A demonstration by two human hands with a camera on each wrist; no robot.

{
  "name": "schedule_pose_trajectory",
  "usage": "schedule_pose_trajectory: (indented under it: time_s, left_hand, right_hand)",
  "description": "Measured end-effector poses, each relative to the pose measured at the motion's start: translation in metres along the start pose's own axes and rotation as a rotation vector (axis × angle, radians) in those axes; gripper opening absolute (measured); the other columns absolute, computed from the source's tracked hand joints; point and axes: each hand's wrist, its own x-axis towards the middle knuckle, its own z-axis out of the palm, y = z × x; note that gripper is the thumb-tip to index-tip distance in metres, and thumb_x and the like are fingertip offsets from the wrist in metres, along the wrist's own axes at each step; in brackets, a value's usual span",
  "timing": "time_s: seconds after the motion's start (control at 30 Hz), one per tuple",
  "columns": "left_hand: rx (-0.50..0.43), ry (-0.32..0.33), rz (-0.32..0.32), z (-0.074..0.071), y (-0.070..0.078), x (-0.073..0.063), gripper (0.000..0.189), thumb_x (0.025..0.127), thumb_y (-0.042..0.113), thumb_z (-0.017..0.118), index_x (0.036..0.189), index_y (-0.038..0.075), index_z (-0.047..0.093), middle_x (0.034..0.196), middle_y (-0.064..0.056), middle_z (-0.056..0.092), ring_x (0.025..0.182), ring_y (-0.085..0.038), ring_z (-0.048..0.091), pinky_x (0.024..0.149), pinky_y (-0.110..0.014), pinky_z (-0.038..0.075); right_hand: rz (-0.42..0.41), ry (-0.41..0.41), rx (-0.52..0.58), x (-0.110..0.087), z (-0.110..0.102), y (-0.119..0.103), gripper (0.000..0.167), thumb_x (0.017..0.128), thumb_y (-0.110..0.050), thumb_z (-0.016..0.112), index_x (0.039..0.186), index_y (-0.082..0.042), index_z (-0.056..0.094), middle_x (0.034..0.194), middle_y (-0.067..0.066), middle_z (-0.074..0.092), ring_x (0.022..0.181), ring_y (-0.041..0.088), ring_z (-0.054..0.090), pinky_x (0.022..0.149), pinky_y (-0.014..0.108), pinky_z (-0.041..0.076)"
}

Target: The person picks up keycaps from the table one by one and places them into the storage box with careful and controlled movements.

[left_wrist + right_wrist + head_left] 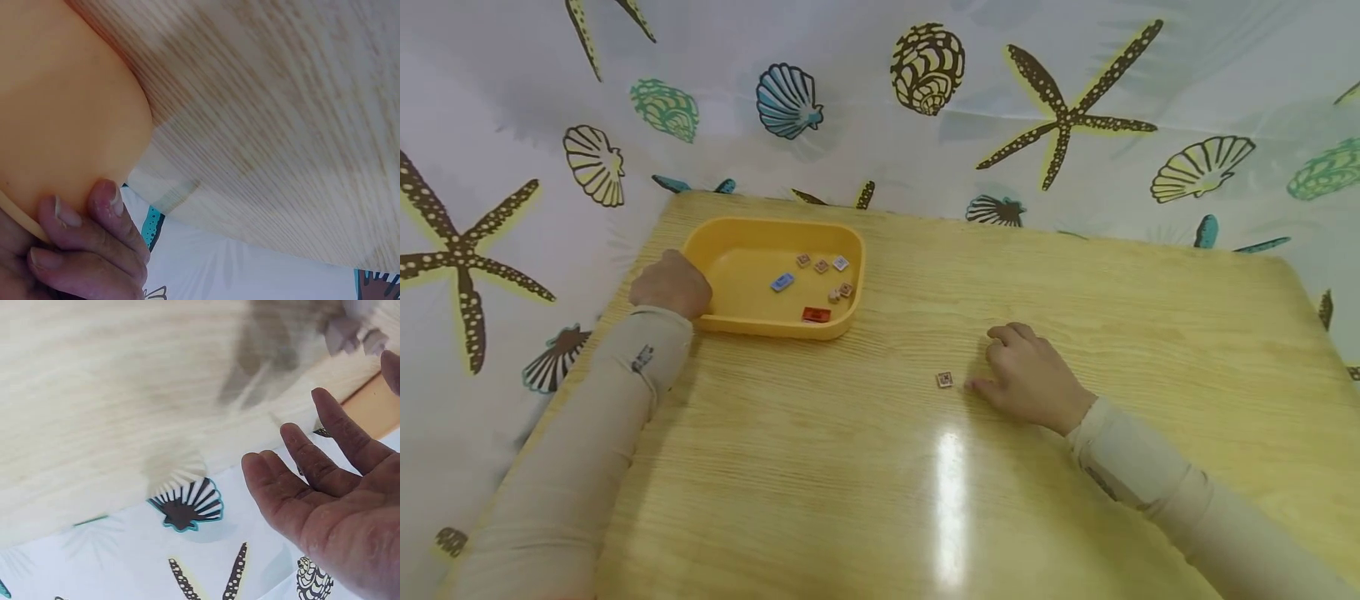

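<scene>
My left hand [672,285] grips the left side wall of a yellow-orange tray [760,326]. In the left wrist view its curled fingers [100,240] press the tray's outer wall just under the rim. A small square tile [944,380] with a dark printed face lies on the table. Just right of that tile, my right hand [1030,379] hovers low with nothing in it. Its fingers are loosely bent and apart, as the right wrist view shows of the same hand [350,494]. Inside the tray lie a blue block [782,282] and a red block [816,315].
Several small brown tiles [822,266] and a whitish tile [840,263] sit toward the tray's right end. The light wood table [820,467] ends at a white cloth [865,158] printed with shells and starfish, behind and to the left.
</scene>
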Motion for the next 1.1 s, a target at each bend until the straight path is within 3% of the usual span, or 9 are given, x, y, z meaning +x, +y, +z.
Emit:
schedule_pose_trajectory:
  time_s: [0.27,0.73,1.1]
  left_hand:
    - [0.007,-0.039,-0.015,-0.001,-0.001,0.001,0.042,0.093,0.024,0.042,0.122,-0.006,0.039,0.09,-0.022,0.056,0.074,-0.028,0.056,0.057,-0.037,0.049]
    - [0.007,-0.023,-0.011,-0.001,0.001,0.003,0.041,0.094,0.024,0.039,0.122,-0.006,0.04,0.091,-0.023,0.058,0.075,-0.029,0.057,0.058,-0.04,0.05]
    - [0.027,-0.043,-0.012,-0.003,0.003,-0.001,0.043,0.094,0.024,0.04,0.123,-0.007,0.039,0.089,-0.021,0.056,0.074,-0.028,0.056,0.057,-0.038,0.049]
  right_hand:
    - [-0.016,0.06,-0.022,-0.016,0.012,0.006,0.037,0.082,-0.036,0.072,0.064,-0.004,0.064,0.105,0.022,0.068,0.1,0.037,0.062,0.071,0.047,0.056]
    - [-0.005,0.098,0.03,-0.023,0.021,0.005,0.024,0.078,-0.021,0.077,0.071,-0.002,0.065,0.106,0.022,0.068,0.104,0.038,0.062,0.083,0.048,0.054]
    - [-0.006,0.095,0.052,-0.02,0.019,0.003,0.016,0.08,-0.016,0.072,0.077,-0.001,0.067,0.108,0.022,0.067,0.106,0.039,0.061,0.082,0.049,0.054]
